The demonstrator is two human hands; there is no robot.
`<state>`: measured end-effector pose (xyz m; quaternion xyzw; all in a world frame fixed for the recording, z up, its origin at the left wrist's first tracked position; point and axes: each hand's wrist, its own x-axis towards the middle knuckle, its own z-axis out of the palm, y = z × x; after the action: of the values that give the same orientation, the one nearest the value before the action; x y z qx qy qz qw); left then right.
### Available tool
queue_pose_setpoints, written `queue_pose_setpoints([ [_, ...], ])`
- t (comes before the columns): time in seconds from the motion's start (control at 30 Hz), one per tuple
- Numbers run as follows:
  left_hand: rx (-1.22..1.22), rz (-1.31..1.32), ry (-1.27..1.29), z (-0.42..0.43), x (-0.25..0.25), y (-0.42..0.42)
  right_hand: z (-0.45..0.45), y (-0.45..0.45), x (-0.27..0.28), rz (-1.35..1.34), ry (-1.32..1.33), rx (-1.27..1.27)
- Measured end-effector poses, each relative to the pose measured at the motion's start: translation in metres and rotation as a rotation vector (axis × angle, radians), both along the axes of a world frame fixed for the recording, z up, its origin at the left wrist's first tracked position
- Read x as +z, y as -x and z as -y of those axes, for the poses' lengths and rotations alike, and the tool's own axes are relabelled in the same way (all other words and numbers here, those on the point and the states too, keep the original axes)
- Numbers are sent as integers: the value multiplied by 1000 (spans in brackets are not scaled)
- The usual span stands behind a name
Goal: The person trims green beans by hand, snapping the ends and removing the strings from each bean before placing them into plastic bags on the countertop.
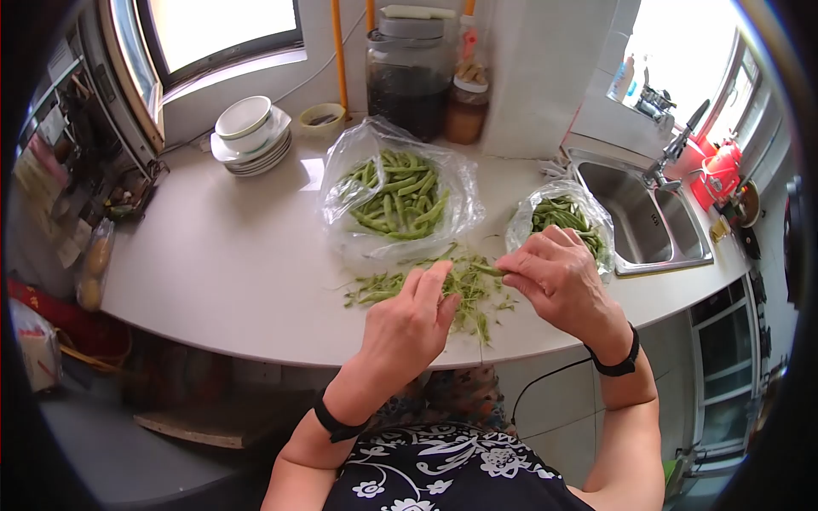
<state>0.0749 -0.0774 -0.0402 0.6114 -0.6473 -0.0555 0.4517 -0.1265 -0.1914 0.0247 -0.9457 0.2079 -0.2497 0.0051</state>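
My right hand (558,277) is closed in a pinch on a green bean pod (487,270), whose end sticks out to the left of the fingertips. My left hand (407,317) is over the near part of the counter, its thumb apart from the forefinger and nothing visible between them. Beneath and between both hands lies a loose pile of green trimmings (469,300). Beyond the left hand, a large clear plastic bag (464,209) stands open, full of green bean pods (396,194). Just behind the right hand, a smaller clear bag (521,223) holds darker green pods (558,213).
A white counter (213,272) curves around me. Stacked plates and a bowl (244,119) stand at the back left, near a small yellow bowl (322,117). Large jars (409,77) line the wall. At the right is a steel sink (626,209) with a red container (718,175) beside it.
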Motion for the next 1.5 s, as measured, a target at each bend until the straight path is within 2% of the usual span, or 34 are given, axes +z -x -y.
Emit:
queue_pose_setpoints([
  [0.27,-29,287,65,-1,-15,-2,-13,-21,-10,-94,174,81],
  [0.6,-17,294,118,-1,-19,1,-27,-30,-13,-159,285,68],
  [0.67,19,215,162,-2,-20,2,-32,-32,-13,-190,257,39],
  [0.83,-1,-22,241,-1,-14,-2,-34,-38,-22,142,77,27],
  [1.0,-33,-209,271,-3,-14,-3,-41,-42,-34,267,-16,10],
  [1.07,-77,-495,86,-6,-14,-4,-43,-44,-41,295,-51,7],
  [1.17,-84,-476,125,-6,-13,-3,-46,-46,-50,383,-146,-6],
  [1.23,-92,-510,87,-7,-11,-2,-46,-45,-57,508,-503,-119],
  [1.27,-96,-548,50,-7,-10,-2,-43,-42,-70,635,-708,-89],
  [1.3,-109,-548,53,-7,-10,-2,-42,-42,-69,639,-698,-98],
  [1.37,-97,-493,14,-9,-12,-4,-41,-42,-67,992,-1206,51],
  [1.5,-104,-535,-48,-15,-13,-8,-33,-33,-73,1168,-1355,189],
])
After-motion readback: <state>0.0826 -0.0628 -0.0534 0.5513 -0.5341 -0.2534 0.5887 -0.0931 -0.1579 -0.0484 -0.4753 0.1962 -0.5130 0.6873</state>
